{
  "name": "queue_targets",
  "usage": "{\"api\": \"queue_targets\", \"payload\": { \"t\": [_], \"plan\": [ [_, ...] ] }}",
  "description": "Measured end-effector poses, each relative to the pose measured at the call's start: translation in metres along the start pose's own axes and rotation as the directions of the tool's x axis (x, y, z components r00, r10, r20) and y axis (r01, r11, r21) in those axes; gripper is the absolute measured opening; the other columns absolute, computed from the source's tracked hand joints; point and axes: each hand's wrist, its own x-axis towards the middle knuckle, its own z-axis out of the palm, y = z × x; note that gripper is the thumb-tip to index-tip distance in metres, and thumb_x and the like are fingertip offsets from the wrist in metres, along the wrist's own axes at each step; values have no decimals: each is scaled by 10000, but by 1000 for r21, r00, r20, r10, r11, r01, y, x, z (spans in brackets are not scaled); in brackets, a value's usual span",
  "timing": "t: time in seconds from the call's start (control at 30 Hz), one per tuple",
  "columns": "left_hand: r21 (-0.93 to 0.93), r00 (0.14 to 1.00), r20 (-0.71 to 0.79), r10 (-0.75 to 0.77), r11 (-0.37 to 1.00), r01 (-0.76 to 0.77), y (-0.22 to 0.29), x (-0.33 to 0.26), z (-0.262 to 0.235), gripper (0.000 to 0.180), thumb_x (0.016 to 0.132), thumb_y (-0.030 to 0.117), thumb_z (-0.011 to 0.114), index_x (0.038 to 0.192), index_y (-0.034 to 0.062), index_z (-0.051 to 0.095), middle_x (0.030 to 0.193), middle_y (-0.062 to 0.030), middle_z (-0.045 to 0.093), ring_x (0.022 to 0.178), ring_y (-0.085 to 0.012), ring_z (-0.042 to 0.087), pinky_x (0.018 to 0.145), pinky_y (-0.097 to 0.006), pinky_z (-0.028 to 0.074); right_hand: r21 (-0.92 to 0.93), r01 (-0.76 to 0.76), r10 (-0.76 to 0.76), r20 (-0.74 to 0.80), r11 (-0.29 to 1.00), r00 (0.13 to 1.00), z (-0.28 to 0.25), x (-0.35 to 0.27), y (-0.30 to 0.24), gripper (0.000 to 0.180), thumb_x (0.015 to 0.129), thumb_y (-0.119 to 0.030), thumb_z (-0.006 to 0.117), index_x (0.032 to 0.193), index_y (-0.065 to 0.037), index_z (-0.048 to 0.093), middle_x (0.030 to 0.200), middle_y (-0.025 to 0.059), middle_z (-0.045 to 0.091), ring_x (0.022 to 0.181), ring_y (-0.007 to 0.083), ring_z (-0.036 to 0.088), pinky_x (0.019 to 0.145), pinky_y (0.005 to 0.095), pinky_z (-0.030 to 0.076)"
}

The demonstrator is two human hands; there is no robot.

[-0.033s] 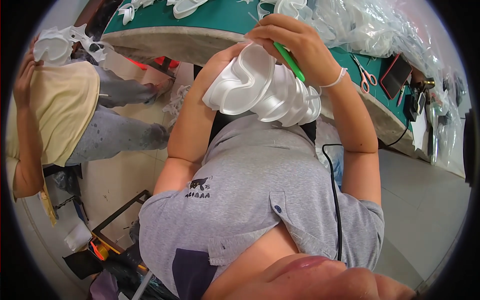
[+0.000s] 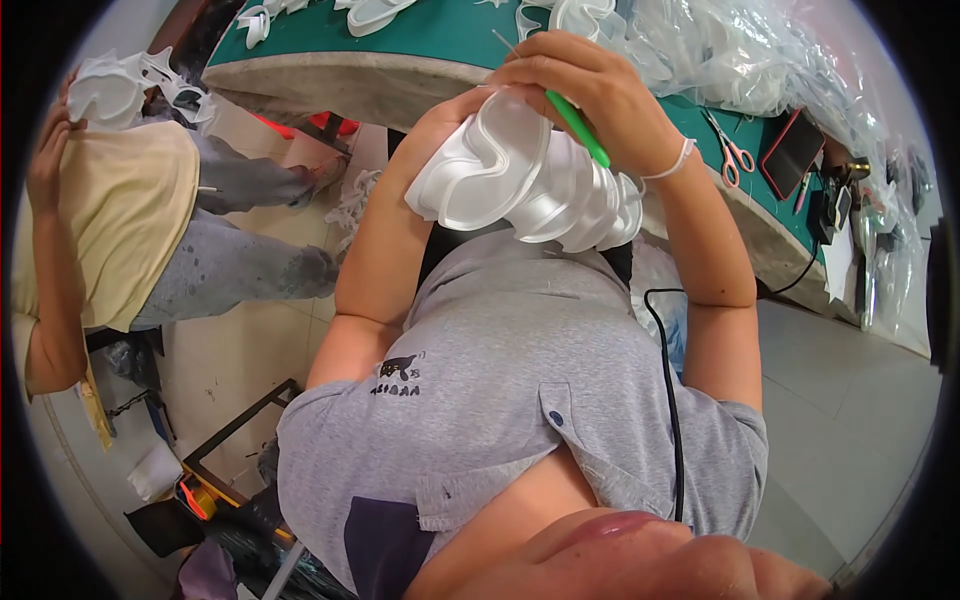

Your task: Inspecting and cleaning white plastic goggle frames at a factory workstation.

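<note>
Green table [image 2: 450, 40] behind; right hand [image 2: 590, 95] pinches green tool [image 2: 578, 128] over white stack [image 2: 520, 180].

Pink-handled scissors [image 2: 733, 152] and a dark phone [image 2: 792, 152] on the green table [image 2: 440, 35].

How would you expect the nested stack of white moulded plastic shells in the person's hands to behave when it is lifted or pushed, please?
The stack of thin white moulded plastic shells probably weighs little, since the left hand props it alone. Its glossy walls look slippery, so the shells might slide apart. The thin wavy rims would likely flex rather than stay stiff.
</note>
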Motion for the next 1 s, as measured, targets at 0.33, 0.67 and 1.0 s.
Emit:
{"api": "queue_targets", "payload": {
  "t": [0.33, 0.67, 1.0],
  "plan": [
    [309, 996, -91, -22, 950, 49, 2, -7, 8, 235, 927, 180, 536, 1090, 28, 609, 981, -12, 629, 877, -87, 588, 764, -231, 470, 356, -210, 181, 114, 911, 977, 15, 0, 7, 144, 874, -150, 601, 847, -11, 573, 813, 81, 558, 749, 228, 550, 695, 301, 448],
    [-482, 980, 124, -158, 853, 199, 3, 13, -14, 291, 933, 250, 505, 1041, 5, 618, 951, -90, 676, 810, -173, 666, 756, -309, 550, 547, -408, 601, -233, 731, 764, 34, 12, 53, 272, 966, -259, 481, 928, -19, 603, 702, 21, 553, 662, 105, 517, 609, 217, 401],
    [-812, 847, 490, 204, 461, 359, 2, 32, -53, 560, 974, 383, 394, 1300, -71, 418, 1303, -230, 491, 1205, -342, 484, 1046, -469, 354, 721, -563, 593, 263, 403, 761, 20, 15, 60, 291, 840, -339, 687, 938, -72, 623, 746, -17, 576, 792, 74, 532, 644, 232, 418]
  ]
}}
